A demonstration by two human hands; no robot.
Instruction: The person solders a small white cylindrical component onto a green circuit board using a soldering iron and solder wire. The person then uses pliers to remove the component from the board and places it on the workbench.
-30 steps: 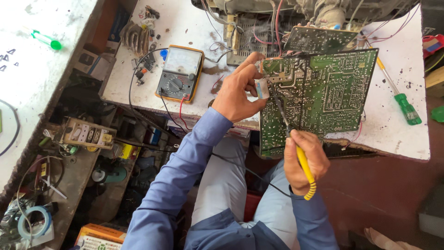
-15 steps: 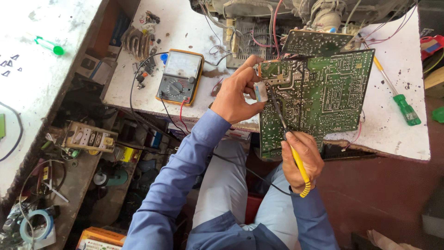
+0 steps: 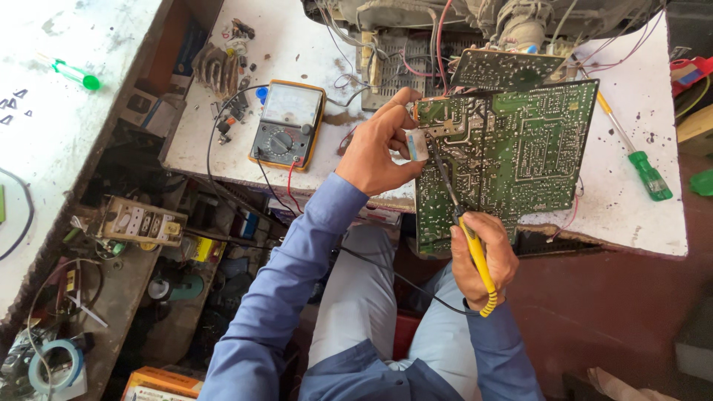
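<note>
The left hand point(image 3: 379, 152) pinches the green circuit board point(image 3: 512, 160) at its edge. The right hand point(image 3: 483, 260) is clamped on a yellow soldering iron point(image 3: 475, 256). The board looks stiff, light and fragile, best held by its edges.

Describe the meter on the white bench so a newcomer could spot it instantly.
Start at the big green circuit board propped on the white workbench. Look past the left hand holding its edge, and the analog multimeter lies flat there. It alone has a yellow case, a pale dial window and a round black selector knob, with red and black leads trailing off.
</note>
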